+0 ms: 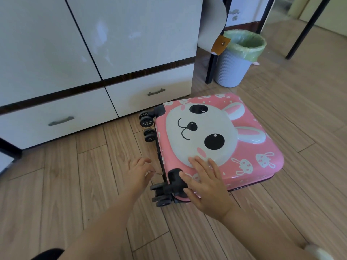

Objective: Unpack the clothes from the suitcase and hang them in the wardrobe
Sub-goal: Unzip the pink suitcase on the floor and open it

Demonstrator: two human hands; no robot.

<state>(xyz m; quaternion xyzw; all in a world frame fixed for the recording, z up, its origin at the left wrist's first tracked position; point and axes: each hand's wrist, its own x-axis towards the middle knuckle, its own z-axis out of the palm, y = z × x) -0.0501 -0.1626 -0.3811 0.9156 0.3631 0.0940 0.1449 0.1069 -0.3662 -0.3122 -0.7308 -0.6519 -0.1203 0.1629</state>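
You are at the opening step. The pink rabbit-print suitcase (249,152) lies flat and closed on the wooden floor (65,184), just in front of the right-hand corner of the white wardrobe (75,44), with its wheels (147,121) turned toward the wardrobe drawers (146,91).

Your right hand (204,186) is spread flat, fingers straight, pressing the lid at its near corner by the wheel housing and gripping nothing. Your left hand (139,171) has its fingertips drawn together at the wheel-end edge, apparently pinching the small metal zipper pull (156,173).

As I judge it, the next move calls for running that pull along the edge and round the corners while your right hand steadies the shell, then lifting the lid.

The clothes are out of sight inside. The zip track sits in shadow, so how much is undone is unclear. The wardrobe doors are shut and cut off at the top, so no rail or hangers show.
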